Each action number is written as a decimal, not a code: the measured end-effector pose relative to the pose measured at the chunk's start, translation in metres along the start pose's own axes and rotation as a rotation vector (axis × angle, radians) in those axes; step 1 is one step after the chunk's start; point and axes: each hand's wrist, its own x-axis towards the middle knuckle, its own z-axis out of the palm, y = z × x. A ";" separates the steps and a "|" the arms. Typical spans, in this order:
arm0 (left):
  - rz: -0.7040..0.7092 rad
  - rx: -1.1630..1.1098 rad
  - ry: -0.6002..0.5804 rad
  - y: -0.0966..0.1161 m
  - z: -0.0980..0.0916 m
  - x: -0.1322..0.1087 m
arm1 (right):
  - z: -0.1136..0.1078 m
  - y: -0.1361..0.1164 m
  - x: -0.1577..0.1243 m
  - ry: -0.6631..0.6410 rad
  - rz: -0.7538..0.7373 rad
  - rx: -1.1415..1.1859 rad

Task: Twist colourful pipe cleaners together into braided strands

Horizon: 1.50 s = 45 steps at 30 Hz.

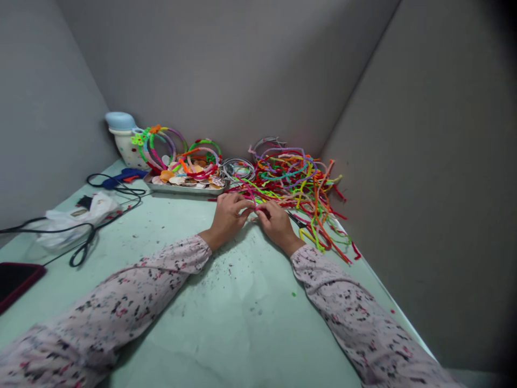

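My left hand [228, 216] and my right hand [277, 222] rest side by side on the pale green table [242, 312], fingertips meeting. Both are closed in a pinch on a thin pink pipe cleaner [253, 203] at the near edge of a big tangle of coloured pipe cleaners [299, 180]. The strand runs from my fingers back into that pile. Both arms wear a speckled pink sleeve.
A metal tray [183, 188] holds shells and wrapped hoops at the back. A blue-lidded white jar [123, 140] stands in the corner. A blue glue gun [121, 178], black cable [84, 248], plastic bag [76, 221], dark case [16, 277] lie left. Grey walls close in.
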 end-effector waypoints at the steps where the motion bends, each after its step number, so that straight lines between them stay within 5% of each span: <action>1: -0.001 -0.002 0.000 0.001 0.000 0.000 | 0.000 0.000 0.000 0.001 -0.001 0.001; 45: 0.035 0.002 0.023 -0.004 0.003 0.000 | 0.002 0.001 -0.001 0.024 -0.032 -0.012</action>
